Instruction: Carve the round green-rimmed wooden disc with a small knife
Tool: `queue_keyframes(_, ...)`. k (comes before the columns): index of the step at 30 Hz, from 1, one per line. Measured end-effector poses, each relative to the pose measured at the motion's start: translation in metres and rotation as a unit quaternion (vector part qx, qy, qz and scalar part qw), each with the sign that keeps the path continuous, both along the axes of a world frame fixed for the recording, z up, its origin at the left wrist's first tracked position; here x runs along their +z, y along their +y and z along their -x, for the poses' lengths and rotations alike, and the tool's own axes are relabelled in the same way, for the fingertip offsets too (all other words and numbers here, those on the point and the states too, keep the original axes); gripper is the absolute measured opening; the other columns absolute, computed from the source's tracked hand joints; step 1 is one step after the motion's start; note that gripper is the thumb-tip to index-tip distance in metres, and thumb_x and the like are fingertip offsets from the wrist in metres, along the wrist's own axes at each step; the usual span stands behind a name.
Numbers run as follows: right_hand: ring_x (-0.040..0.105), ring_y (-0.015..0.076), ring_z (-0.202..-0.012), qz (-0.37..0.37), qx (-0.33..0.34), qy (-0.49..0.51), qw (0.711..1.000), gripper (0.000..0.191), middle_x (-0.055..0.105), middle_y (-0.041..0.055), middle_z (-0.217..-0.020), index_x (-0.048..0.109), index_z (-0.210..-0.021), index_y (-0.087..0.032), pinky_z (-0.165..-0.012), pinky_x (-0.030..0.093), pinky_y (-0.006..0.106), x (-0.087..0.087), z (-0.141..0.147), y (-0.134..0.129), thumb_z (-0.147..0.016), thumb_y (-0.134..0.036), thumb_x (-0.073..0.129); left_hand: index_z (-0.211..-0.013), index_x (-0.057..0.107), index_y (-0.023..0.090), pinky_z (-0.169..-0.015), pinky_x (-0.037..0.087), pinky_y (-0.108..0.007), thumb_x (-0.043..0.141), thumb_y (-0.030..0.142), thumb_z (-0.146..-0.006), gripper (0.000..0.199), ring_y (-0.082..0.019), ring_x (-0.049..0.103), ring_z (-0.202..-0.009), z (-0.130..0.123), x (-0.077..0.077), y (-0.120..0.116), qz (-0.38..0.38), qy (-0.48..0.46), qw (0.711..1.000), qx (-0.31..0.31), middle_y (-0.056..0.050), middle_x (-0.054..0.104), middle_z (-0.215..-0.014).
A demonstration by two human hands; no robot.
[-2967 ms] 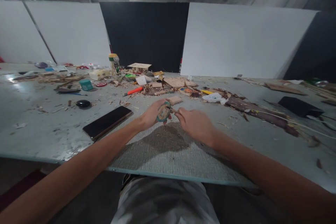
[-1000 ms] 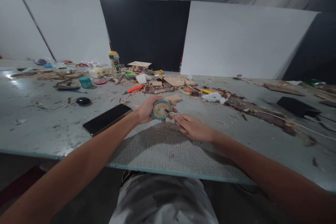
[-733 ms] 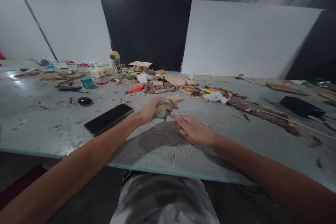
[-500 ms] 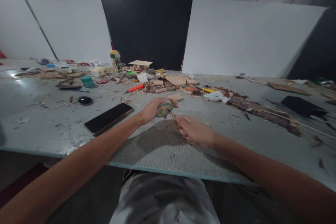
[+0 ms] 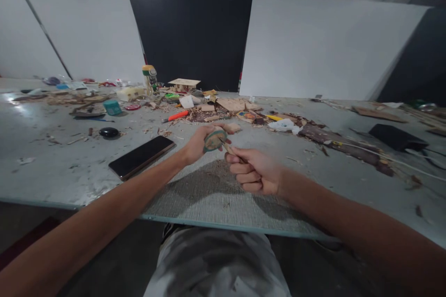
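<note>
My left hand (image 5: 195, 145) is closed around a round wooden piece (image 5: 213, 141) with a green edge, held tilted above the table. My right hand (image 5: 252, 171) makes a fist around the pale handle of a carving tool (image 5: 228, 149). The thin dark tip of that tool meets the face of the round piece near its right side; its exact shape is too small to make out. Just beyond the left fingers lies a pale wood block (image 5: 232, 128).
A phone (image 5: 142, 157) and a black mouse-like object (image 5: 109, 132) lie to the left. Behind my hands are an orange cutter (image 5: 177, 115), wood shavings and scraps. A teal jar (image 5: 112, 107) stands back left; a bark strip (image 5: 343, 147) and a black box (image 5: 397, 137) lie right.
The right hand has rolled so its curled fingers now show, and the tool has turned with it. The round piece is tilted slightly more toward me. The whole view has shifted slightly.
</note>
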State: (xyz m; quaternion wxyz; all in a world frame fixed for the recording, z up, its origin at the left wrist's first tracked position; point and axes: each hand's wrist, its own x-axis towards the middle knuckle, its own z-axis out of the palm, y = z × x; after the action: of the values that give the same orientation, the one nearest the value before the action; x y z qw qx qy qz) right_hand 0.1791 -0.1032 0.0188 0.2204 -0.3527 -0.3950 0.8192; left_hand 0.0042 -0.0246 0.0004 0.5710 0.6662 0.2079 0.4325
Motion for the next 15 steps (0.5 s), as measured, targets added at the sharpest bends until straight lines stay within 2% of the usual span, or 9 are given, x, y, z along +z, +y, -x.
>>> queue_keyframes(2, 0.005, 0.0078, -0.035, -0.058, -0.032, -0.081, 0.995, 0.040, 0.018, -0.0108, -0.046, 0.035, -0.071, -0.023, -0.028, 0.011, 0.018, 0.001, 0.004, -0.003, -0.103, -0.045, 0.022, -0.100, 0.064, 0.013, -0.065, 0.048, -0.030, 0.050, 0.045, -0.077, 0.042, -0.022, 0.064, -0.082, -0.001, -0.002, 0.001, 0.008, -0.008, 1.000, -0.001, -0.012, 0.068, -0.092)
queue_keyframes(3, 0.009, 0.0073, -0.035, -0.106, -0.059, -0.140, 0.983, 0.040, 0.021, -0.0101, -0.047, 0.035, -0.071, -0.023, -0.029, 0.012, 0.018, 0.001, 0.007, -0.004, -0.103, -0.044, 0.024, -0.101, 0.064, 0.012, -0.066, 0.048, -0.030, 0.050, 0.044, -0.077, 0.042, -0.022, 0.064, -0.081, -0.001, -0.003, 0.001, 0.010, -0.003, 1.000, -0.002, -0.012, 0.068, -0.091)
queue_keyframes(5, 0.018, 0.0059, -0.037, -0.221, -0.113, -0.245, 0.937, 0.038, 0.032, -0.0076, -0.051, 0.037, -0.070, -0.021, -0.032, 0.016, 0.018, 0.000, 0.011, -0.006, -0.102, -0.039, 0.030, -0.101, 0.064, 0.012, -0.065, 0.048, -0.029, 0.050, 0.043, -0.078, 0.041, -0.021, 0.064, -0.080, -0.002, -0.006, 0.002, 0.005, -0.004, 1.000, -0.001, -0.013, 0.068, -0.095)
queue_keyframes(6, 0.022, 0.0054, -0.038, -0.263, -0.130, -0.267, 0.918, 0.036, 0.036, -0.0063, -0.054, 0.038, -0.070, -0.021, -0.034, 0.018, 0.018, -0.001, 0.012, -0.006, -0.102, -0.036, 0.033, -0.100, 0.064, 0.012, -0.064, 0.048, -0.029, 0.049, 0.043, -0.078, 0.041, -0.021, 0.064, -0.081, -0.002, -0.006, 0.002, 0.000, -0.011, 1.000, 0.003, -0.014, 0.068, -0.099)
queue_keyframes(7, 0.023, 0.0052, -0.040, -0.282, -0.136, -0.269, 0.911, 0.035, 0.037, -0.0058, -0.056, 0.039, -0.070, -0.020, -0.035, 0.019, 0.018, -0.001, 0.013, -0.006, -0.102, -0.035, 0.034, -0.099, 0.064, 0.012, -0.063, 0.048, -0.029, 0.049, 0.042, -0.078, 0.040, -0.021, 0.064, -0.081, -0.002, -0.007, 0.003, -0.005, -0.018, 1.000, 0.006, -0.014, 0.067, -0.103)
queue_keyframes(9, 0.020, 0.0062, -0.039, -0.258, -0.114, -0.240, 0.929, 0.036, 0.033, -0.0068, -0.054, 0.040, -0.072, -0.021, -0.034, 0.018, 0.019, 0.000, 0.013, -0.006, -0.102, -0.038, 0.031, -0.097, 0.065, 0.012, -0.062, 0.049, -0.028, 0.049, 0.042, -0.078, 0.038, -0.021, 0.065, -0.082, -0.002, -0.008, 0.004, -0.015, -0.030, 0.999, 0.010, -0.014, 0.067, -0.106)
queue_keyframes(12, 0.007, 0.0083, -0.036, -0.142, -0.044, -0.122, 0.981, 0.039, 0.019, -0.0103, -0.048, 0.035, -0.073, -0.023, -0.030, 0.015, 0.019, 0.004, 0.009, -0.005, -0.102, -0.044, 0.021, -0.096, 0.065, 0.013, -0.066, 0.051, -0.031, 0.052, 0.042, -0.077, 0.038, -0.022, 0.066, -0.082, -0.004, -0.007, 0.004, -0.024, -0.076, 0.997, 0.010, -0.012, 0.069, -0.103)
queue_keyframes(15, 0.000, 0.0087, -0.037, -0.067, 0.008, 0.027, 0.997, 0.040, 0.014, -0.0112, -0.045, 0.031, -0.071, -0.024, -0.028, 0.012, 0.018, 0.010, 0.001, -0.002, -0.102, -0.045, 0.020, -0.095, 0.065, 0.014, -0.069, 0.053, -0.034, 0.048, 0.042, -0.079, 0.037, -0.023, 0.067, -0.081, -0.009, -0.004, 0.001, 0.008, -0.149, 0.989, 0.015, -0.011, 0.071, -0.097)
